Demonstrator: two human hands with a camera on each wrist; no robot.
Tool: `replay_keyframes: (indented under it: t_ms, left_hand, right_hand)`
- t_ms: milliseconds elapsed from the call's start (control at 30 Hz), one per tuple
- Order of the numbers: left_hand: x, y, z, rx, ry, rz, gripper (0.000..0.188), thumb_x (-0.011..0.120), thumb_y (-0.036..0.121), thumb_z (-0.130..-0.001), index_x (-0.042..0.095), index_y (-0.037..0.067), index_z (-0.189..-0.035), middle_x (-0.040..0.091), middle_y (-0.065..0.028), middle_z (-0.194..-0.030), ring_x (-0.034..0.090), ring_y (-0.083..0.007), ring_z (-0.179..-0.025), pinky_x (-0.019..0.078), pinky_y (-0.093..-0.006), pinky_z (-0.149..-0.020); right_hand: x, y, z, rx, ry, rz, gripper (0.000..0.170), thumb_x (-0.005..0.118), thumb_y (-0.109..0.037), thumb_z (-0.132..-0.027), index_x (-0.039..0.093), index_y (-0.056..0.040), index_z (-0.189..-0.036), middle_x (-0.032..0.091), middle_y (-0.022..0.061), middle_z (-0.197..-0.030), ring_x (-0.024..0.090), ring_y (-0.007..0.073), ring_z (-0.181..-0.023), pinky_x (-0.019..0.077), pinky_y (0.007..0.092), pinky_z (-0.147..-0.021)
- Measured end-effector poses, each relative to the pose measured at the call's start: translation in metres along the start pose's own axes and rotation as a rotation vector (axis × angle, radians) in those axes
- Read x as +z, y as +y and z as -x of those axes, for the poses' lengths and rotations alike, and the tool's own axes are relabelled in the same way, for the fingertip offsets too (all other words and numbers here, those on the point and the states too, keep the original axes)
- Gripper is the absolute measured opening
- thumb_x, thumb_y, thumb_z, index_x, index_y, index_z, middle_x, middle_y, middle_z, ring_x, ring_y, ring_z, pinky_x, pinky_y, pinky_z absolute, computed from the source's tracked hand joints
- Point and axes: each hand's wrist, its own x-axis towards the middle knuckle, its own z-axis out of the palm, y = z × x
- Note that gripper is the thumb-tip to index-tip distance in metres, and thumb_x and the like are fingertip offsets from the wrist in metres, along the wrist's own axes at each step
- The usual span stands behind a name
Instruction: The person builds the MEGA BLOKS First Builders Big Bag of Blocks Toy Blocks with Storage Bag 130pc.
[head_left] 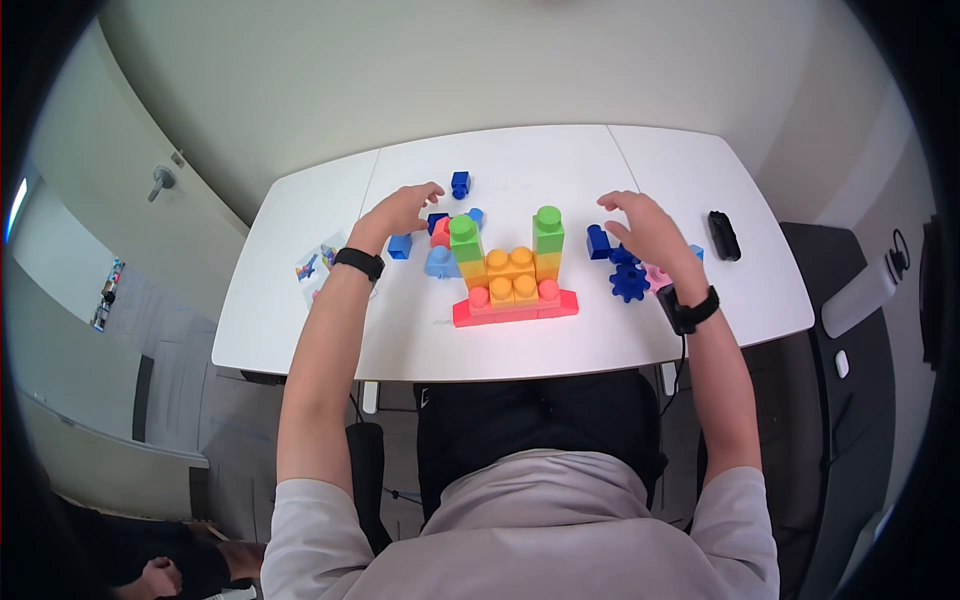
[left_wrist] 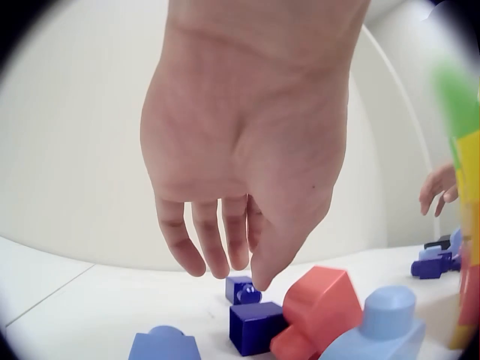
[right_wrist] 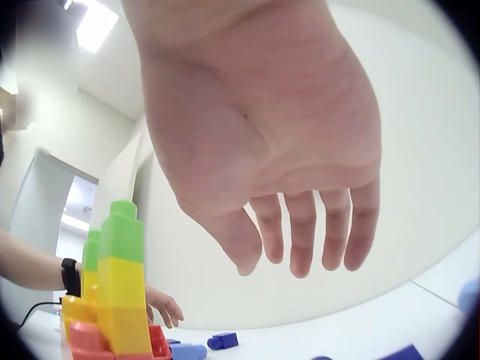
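A castle-like stack of toy building blocks (head_left: 510,268) stands mid-table, with a red base, orange and yellow middle and two green-topped towers. To its left, my left hand (head_left: 400,212) hovers with loosely bent fingers and holds nothing. Beneath it lie a dark blue block (left_wrist: 253,328), a red block (left_wrist: 322,304) and a light blue block (left_wrist: 386,326). My right hand (head_left: 648,235), also holding nothing, hangs over the right-hand group with its fingers spread. Near it are a dark blue block (head_left: 598,242) and a dark blue gear-shaped piece (head_left: 629,283); the hand and wrist partly hide a pink piece (head_left: 656,279).
Another dark blue block (head_left: 460,184) lies farther back. A printed picture sheet (head_left: 318,262) rests at the left, partly behind the left forearm. At the right edge is a black case (head_left: 723,236). A white bottle (head_left: 860,300) lies on the dark side surface.
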Motion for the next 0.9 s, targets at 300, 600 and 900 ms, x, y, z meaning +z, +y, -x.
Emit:
replay_keyframes:
  t_ms: [300,600,900]
  left_hand:
    - [0.013,-0.006,-0.012,-0.018,-0.043,-0.003,0.061,0.079,-0.002,-0.081,0.058,0.012,-0.136,0.073,-0.0143,-0.122,0.069,-0.0329,-0.114,0.0564,-0.0409,-0.097]
    - [-0.027,0.015,0.022,-0.027,0.229,0.096,0.056,0.075,0.006,-0.088,0.056,0.015,-0.141,0.069,-0.016,-0.119,0.07,-0.0306,-0.109,0.0566,-0.0386,-0.095]
    - [-0.054,0.133,0.093,0.374,0.541,0.611,0.052,0.073,0.006,-0.094,0.049,0.004,-0.141,0.058,-0.007,-0.13,0.066,-0.0178,-0.112,0.0511,-0.0349,-0.102]
  right_hand:
    - [0.035,-0.022,0.0,0.216,-0.155,0.288,0.03,0.074,-0.029,-0.092,0.074,-0.0124,-0.117,0.076,0.0135,-0.098,0.07,0.0314,-0.101,0.058,0.0459,-0.084]
    - [0.059,-0.01,-0.004,0.033,-0.007,0.287,0.038,0.075,-0.01,-0.084,0.069,-0.0127,-0.122,0.072,0.0144,-0.094,0.071,0.0323,-0.096,0.0579,0.0435,-0.078]
    - [-0.031,-0.091,-0.007,-0.309,0.491,-0.501,0.052,0.076,0.0,-0.083,0.062,-0.0043,-0.133,0.067,0.0169,-0.118,0.07,0.0309,-0.102,0.058,0.0389,-0.091]
